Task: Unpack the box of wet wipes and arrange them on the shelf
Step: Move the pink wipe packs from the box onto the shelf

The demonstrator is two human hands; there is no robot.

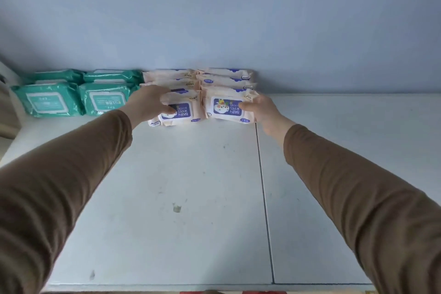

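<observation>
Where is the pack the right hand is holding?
In the head view, the pack sits at the right front of the pink packs, beside the left hand's pack, gripped at its right edge by the right hand.

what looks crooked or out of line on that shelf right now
The front-left baby wipes pack, under the left hand, sits slightly skewed and further forward than the front-right baby wipes pack gripped by the right hand. The green wipes packs look orderly. The white shelf shows a few smudges.
</observation>
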